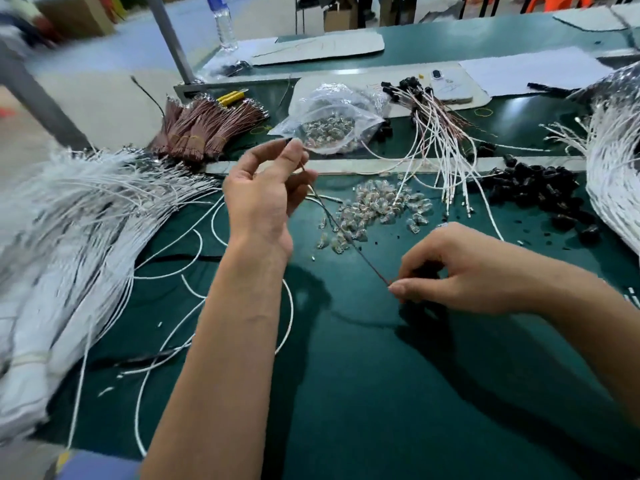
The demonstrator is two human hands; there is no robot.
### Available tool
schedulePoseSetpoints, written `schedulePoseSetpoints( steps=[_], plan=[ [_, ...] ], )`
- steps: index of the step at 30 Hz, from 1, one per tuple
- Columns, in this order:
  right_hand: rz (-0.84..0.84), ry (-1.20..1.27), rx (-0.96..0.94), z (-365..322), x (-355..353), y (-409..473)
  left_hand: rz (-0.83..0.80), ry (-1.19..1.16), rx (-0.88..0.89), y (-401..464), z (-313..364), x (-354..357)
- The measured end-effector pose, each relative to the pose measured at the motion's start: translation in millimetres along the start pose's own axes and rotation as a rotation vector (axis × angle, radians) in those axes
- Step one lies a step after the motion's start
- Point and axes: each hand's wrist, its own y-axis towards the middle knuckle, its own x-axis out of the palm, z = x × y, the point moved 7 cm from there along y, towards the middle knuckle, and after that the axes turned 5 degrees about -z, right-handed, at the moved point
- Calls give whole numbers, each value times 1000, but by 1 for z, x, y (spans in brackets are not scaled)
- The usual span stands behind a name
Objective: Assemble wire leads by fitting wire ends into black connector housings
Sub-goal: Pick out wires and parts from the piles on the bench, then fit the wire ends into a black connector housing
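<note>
Over a green work table [381, 393], our raised left hand [263, 188] pinches one end of a thin brown wire [349, 237]; our right hand [460, 268], low and apart, grips its other end. Black connector housings [540, 192] lie heaped at right.

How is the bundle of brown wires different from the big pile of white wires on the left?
The brown wire bundle is short, tied in neat bunches, and lies farther back. The white wire pile is much bigger and longer, its ends fanning loosely toward the middle. Both rest on the green table.
</note>
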Motion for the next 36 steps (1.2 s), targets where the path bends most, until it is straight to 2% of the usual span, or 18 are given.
schedulePoseSetpoints(
  steps=[2, 5, 12, 20, 24, 26, 29, 32, 36],
  plan=[
    [0, -92, 49, -15, 0, 18, 80, 33, 32, 1, 16, -26],
    [107, -144, 68, -51, 8, 53, 184, 100, 77, 0, 36, -66],
    [123, -292, 124, -113, 52, 102, 287, 215, 92, -7, 46, -113],
    [64, -522, 242, -85, 13, 87, 181, 220, 73, -25, -28, -52],
    [-9, -408, 336, -47, -30, 51, 300, 252, 60, -18, -38, -65],
    [96, -276, 358, -22, -58, 28, 318, 284, 74, -14, -36, -67],
    [419, -109, 297, 10, -92, -6, 283, 284, 94, -12, -33, -60],
    [760, 153, 138, 33, -103, -37, 32, 288, 50, -14, -43, -17],
    [970, 295, 22, 53, -102, -60, -385, 253, -116, -36, -75, 69]
  ],
)
